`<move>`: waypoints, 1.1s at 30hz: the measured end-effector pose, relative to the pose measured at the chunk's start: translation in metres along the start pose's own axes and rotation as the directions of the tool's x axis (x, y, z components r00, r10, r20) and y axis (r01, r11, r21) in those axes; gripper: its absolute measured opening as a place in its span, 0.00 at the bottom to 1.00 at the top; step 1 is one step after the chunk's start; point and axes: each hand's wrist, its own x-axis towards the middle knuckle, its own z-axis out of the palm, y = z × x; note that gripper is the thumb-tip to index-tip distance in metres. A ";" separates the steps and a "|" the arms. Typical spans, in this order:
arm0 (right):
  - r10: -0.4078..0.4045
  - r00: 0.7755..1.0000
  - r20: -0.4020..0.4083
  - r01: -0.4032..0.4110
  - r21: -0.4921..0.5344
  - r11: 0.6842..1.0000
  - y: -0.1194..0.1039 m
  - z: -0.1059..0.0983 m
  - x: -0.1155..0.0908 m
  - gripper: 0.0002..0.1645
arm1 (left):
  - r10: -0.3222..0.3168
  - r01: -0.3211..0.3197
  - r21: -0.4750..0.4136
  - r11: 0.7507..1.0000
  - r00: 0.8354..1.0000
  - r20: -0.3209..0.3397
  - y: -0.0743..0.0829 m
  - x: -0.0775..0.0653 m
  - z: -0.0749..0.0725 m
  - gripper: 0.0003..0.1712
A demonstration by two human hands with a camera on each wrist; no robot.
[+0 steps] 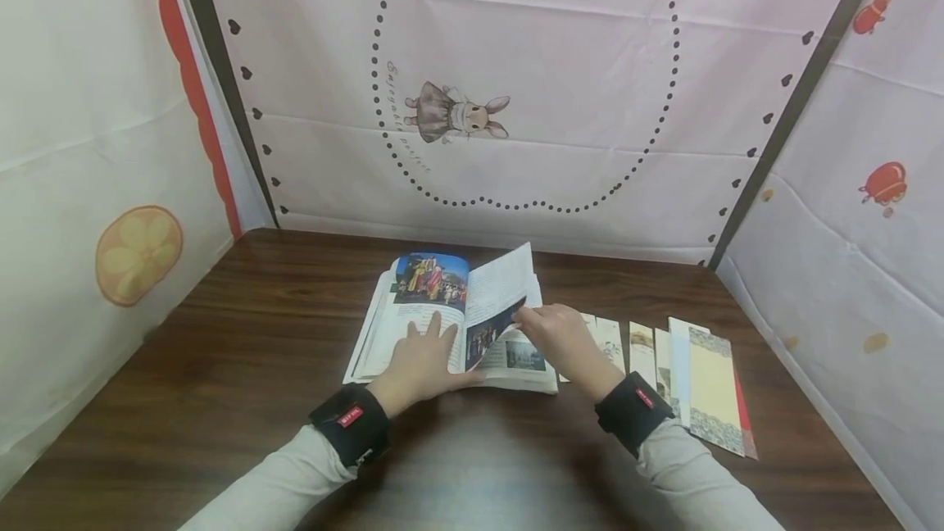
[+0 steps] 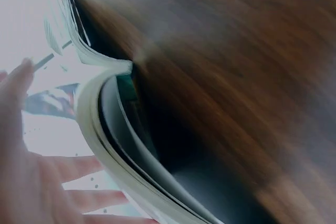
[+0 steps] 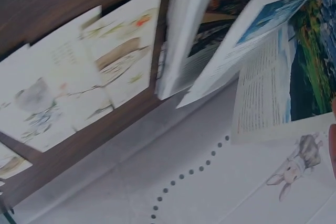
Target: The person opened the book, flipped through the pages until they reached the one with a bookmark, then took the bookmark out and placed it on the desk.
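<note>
An open book (image 1: 378, 342) with printed text and colour photographs lies on the brown table. Spread over its left page, my left hand (image 1: 420, 363) presses down with straight fingers, its thumb reaching past the spine. My right hand (image 1: 564, 341) pinches a page (image 1: 505, 279) that stands lifted and bent above the right half. The left wrist view has the left hand (image 2: 44, 184) beside the curved page edges (image 2: 86, 106). In the right wrist view, raised pages (image 3: 265, 90) show text and photographs; just a sliver of a right-hand finger (image 3: 332, 145) appears at the edge.
Right of the book lies a row of illustrated paper cards (image 1: 643, 355), some overlapping. A bordered cream card (image 1: 714, 388) is at its outer end. Patterned cloth walls (image 1: 560, 64) stand behind the table (image 1: 243, 351) and along both sides.
</note>
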 end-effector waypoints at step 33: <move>0.111 0.783 0.612 -0.269 0.173 0.948 0.018 0.014 -0.041 0.36 | -0.194 0.018 -0.483 0.875 0.928 -0.317 -0.036 -0.012 -0.014 0.38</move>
